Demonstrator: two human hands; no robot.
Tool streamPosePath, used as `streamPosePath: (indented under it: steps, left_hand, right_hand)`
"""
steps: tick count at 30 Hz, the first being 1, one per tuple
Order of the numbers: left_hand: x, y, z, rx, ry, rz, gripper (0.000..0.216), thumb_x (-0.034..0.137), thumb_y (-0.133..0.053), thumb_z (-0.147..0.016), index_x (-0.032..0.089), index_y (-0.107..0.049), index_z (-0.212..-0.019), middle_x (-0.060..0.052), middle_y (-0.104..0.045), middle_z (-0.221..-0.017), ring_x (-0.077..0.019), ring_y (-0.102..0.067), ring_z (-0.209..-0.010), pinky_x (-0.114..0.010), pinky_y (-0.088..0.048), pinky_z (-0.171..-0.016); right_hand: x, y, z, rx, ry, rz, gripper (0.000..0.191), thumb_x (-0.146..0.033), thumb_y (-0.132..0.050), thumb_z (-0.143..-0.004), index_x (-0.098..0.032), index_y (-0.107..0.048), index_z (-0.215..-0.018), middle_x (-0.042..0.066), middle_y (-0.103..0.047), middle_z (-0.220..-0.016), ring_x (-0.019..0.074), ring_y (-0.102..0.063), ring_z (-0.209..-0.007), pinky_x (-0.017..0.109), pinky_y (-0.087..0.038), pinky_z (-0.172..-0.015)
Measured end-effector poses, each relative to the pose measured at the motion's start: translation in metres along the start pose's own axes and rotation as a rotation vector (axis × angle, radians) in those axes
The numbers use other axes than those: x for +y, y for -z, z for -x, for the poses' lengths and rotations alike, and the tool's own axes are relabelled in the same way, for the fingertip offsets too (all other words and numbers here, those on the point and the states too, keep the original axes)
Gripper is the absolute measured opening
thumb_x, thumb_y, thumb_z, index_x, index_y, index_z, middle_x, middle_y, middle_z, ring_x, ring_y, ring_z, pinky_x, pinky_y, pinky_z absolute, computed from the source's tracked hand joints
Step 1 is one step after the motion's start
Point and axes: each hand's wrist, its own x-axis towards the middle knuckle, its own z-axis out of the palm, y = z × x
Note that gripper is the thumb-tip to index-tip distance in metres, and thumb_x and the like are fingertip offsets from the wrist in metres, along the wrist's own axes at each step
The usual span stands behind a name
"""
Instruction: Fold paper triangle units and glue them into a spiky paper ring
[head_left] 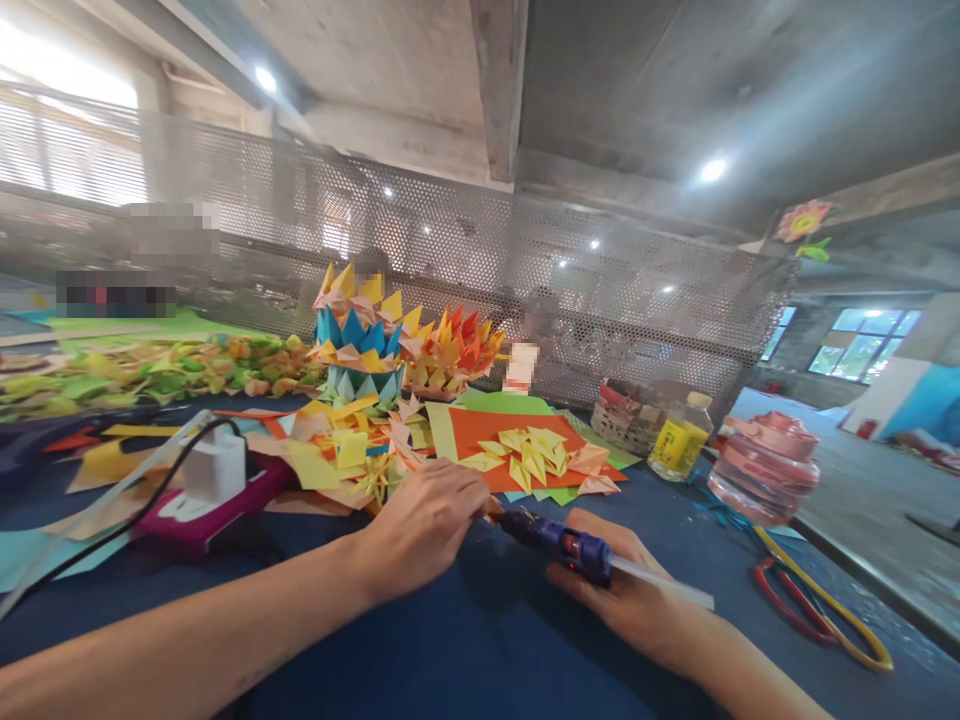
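Note:
My right hand (637,590) is wrapped round a dark blue hot glue gun (555,543), with a clear glue stick (667,583) poking out of its back end. The gun's nozzle points left, right at the fingertips of my left hand (431,520). Those fingers are pinched on a small orange-brown paper piece (493,510), mostly hidden behind them. Just beyond, pale yellow folded paper pieces (536,452) lie heaped on an orange sheet (465,432). Further back stands a tiered construction of folded paper points (360,340) in blue, yellow and peach, with red and orange ones beside it.
A magenta power strip (202,520) with a white plug (215,465) and cables lies left. At right are scissors (817,600), a pink water bottle (769,465) and a yellow-labelled bottle (681,440). Loose folded paper (187,370) covers the back left. A perforated metal screen (450,240) stands behind.

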Motion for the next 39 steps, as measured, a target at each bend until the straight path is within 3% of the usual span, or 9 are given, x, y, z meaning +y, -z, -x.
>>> streamPosePath:
  steps: [7, 15, 39]
  left_hand:
    - [-0.0006, -0.0016, -0.0002, 0.003, -0.007, -0.011, 0.017, 0.006, -0.045, -0.086, 0.016, -0.054, -0.077, -0.001, -0.059, -0.072, -0.0165, -0.055, -0.068, -0.029, -0.039, -0.066]
    - [-0.0007, 0.0003, -0.0014, -0.016, 0.019, 0.011, 0.017, 0.002, -0.047, -0.082, 0.016, -0.056, -0.078, -0.001, -0.060, -0.073, -0.0169, -0.056, -0.070, -0.029, -0.040, -0.066]
    - [-0.0066, 0.0043, -0.0005, 0.034, 0.038, -0.045, 0.018, 0.004, -0.045, -0.084, 0.016, -0.052, -0.073, -0.001, -0.058, -0.070, -0.0162, -0.052, -0.067, -0.029, -0.037, -0.066]
  right_hand:
    - [-0.0021, 0.0014, -0.0015, -0.094, 0.004, 0.016, 0.024, -0.037, -0.054, -0.090, -0.020, -0.051, -0.074, -0.001, -0.055, -0.073, 0.0131, -0.051, -0.067, 0.024, -0.042, -0.064]
    - [-0.0019, 0.0023, -0.0016, -0.104, 0.012, 0.052, 0.027, -0.035, -0.054, -0.090, -0.020, -0.045, -0.070, -0.002, -0.051, -0.072, 0.0124, -0.047, -0.065, 0.024, -0.038, -0.061]
    - [-0.0020, 0.0085, -0.0002, -0.032, 0.021, 0.054, 0.028, -0.034, -0.054, -0.090, -0.021, -0.043, -0.068, -0.004, -0.052, -0.068, 0.0114, -0.047, -0.061, 0.022, -0.038, -0.059]
